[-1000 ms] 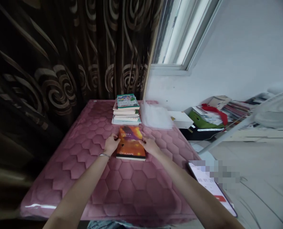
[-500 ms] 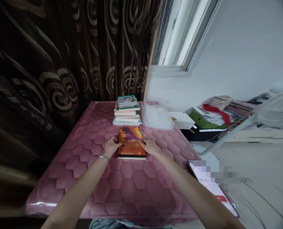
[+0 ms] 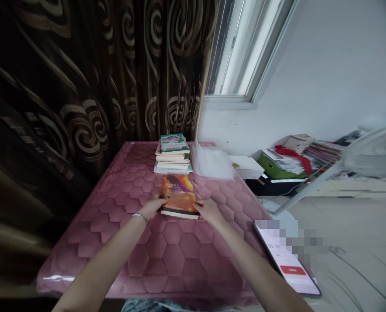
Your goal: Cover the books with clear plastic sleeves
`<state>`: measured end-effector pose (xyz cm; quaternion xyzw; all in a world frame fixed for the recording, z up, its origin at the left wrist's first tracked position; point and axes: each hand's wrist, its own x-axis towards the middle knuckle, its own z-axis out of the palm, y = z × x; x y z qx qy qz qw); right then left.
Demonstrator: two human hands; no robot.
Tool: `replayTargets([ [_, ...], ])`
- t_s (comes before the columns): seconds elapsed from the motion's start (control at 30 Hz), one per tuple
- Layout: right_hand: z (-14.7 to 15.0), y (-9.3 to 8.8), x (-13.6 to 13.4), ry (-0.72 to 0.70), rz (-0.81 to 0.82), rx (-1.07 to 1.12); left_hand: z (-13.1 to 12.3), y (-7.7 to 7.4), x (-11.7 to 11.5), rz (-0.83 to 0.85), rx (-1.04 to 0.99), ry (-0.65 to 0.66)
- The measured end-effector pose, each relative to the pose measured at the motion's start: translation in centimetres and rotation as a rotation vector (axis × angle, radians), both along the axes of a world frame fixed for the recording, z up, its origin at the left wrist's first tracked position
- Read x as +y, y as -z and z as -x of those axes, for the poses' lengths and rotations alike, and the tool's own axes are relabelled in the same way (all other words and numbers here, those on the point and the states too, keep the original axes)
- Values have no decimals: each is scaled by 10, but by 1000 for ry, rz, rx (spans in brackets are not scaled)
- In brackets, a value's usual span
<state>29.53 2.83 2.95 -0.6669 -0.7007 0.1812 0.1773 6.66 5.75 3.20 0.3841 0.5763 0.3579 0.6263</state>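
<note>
A paperback book (image 3: 180,197) with an orange and purple cover lies face up on the pink quilted table cover (image 3: 173,255). My left hand (image 3: 153,206) grips its left edge, with the thumb on the cover and the other fingers out of sight. On the opposite edge, my right hand (image 3: 208,209) holds the book the same way, thumb on top. The book's near edge looks slightly raised. Just beyond it stands a stack of books (image 3: 172,158), topped by one with a green-bordered cover. To the stack's right sits a pile of clear plastic sleeves (image 3: 212,162).
A phone (image 3: 287,260) showing a timer lies at the right edge. Behind it are a white box (image 3: 247,167), a green bag (image 3: 271,167) with papers, and a white fan (image 3: 371,147). A dark patterned curtain (image 3: 92,86) hangs along the left.
Both hands have slid toward the book's near corners. The near end of the book appears to have tilted up a little. The camera view has shifted slightly.
</note>
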Motion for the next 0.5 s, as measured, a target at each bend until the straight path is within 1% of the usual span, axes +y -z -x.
replayTargets([
  [0.13, -2, 1, -1, 27, 10, 100, -7, -4, -9, 22, -65, -35],
  [0.23, -4, 2, -1, 52, 32, 219, -9, -7, -11, 12, -99, -71],
  [0.4, -4, 0, 5, 149, 154, 539, -9, -18, -6, 33, -136, -83],
  [0.5, -2, -2, 5, 193, 264, 747, -9, -20, -5, 61, -141, -53],
])
